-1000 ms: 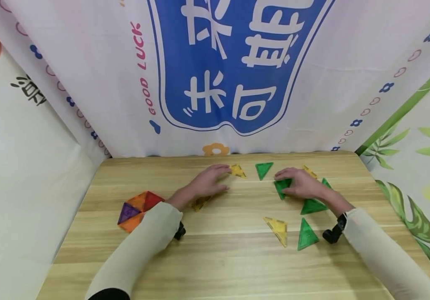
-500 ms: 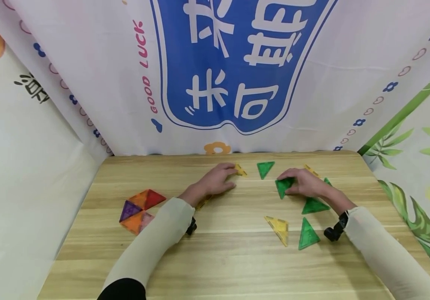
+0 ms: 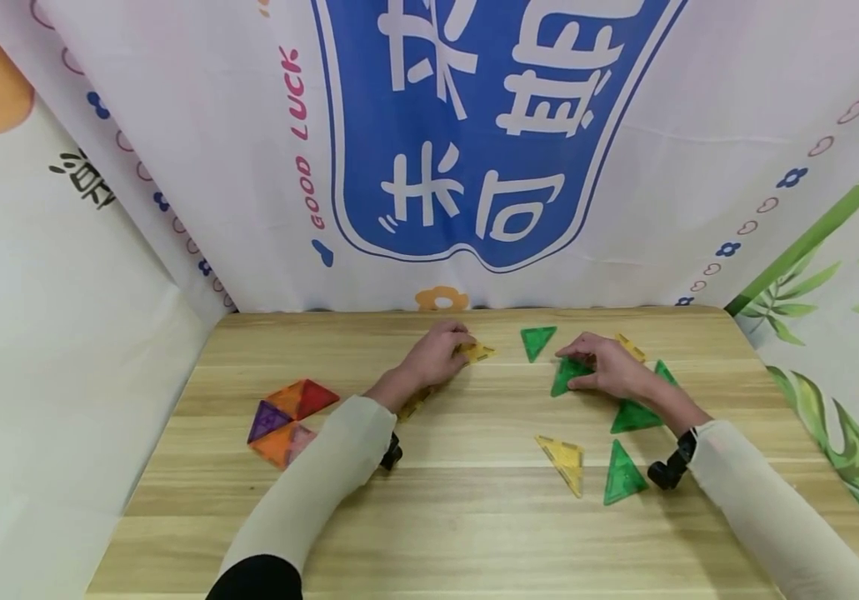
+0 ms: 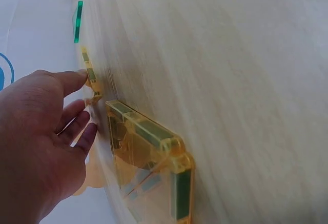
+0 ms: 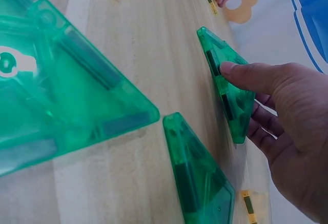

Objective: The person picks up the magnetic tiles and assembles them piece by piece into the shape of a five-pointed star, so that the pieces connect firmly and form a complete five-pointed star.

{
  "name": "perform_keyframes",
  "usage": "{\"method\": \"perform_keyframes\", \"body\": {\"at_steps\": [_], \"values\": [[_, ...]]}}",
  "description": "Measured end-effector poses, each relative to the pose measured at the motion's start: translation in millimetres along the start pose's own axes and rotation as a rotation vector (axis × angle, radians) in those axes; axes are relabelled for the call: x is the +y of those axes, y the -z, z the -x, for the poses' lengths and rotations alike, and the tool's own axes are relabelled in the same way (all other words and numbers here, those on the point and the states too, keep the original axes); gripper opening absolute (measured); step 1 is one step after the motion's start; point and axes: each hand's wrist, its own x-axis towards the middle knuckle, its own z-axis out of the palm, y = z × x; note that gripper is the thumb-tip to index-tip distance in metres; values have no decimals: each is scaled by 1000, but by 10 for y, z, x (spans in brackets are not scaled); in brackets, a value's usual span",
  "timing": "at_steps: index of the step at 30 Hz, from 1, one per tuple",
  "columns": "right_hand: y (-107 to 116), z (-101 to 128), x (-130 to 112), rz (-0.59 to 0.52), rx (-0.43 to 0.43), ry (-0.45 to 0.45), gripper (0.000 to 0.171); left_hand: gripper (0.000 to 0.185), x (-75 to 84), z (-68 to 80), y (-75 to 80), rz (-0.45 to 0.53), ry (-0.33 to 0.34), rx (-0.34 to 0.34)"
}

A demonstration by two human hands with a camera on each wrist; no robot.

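Observation:
My left hand (image 3: 438,353) pinches a yellow triangular magnetic tile (image 3: 480,353) near the table's back edge. The left wrist view shows the thumb on that tile's edge and the fingers curled below. A second yellow tile (image 4: 138,142) lies close by that hand, partly under the wrist in the head view. To the right, my right hand (image 3: 601,365) grips a green triangular magnetic tile (image 5: 230,85) between thumb and fingers. Another green tile (image 3: 538,340) lies between the two hands, a little farther back. More green tiles (image 3: 635,417) lie under and beside the right forearm.
At left, red, orange, purple and pink tiles form a partial wheel (image 3: 273,423) on the wooden table (image 3: 429,533). A yellow tile (image 3: 566,460) and a green tile (image 3: 624,475) lie nearer the front. One more yellow tile (image 3: 630,347) sits behind the right hand. A printed cloth (image 3: 624,233) hangs at the back.
My left hand has moved slightly right and its fingers have closed on the yellow tile. My right hand stays nearly in place, with its fingers around the green tile.

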Motion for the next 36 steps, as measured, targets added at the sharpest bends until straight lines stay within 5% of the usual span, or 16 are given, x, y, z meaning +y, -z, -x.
{"method": "perform_keyframes", "body": {"at_steps": [7, 19, 25, 36], "values": [[-42, 44, -15, -32, 43, 13, 41, 34, 10, -45, -9, 52, -33, -29], [-143, 63, -74, -133, 61, 31, 27, 33, 77, -20, -35, 166, 62, 33], [-259, 8, -213, -285, 77, -55, 26, 17, 77, 64, -1, 235, 74, 50], [-612, -161, -649, -639, 82, -242, 35, 8, 213, 345, 76, 386, 235, -2]]}}
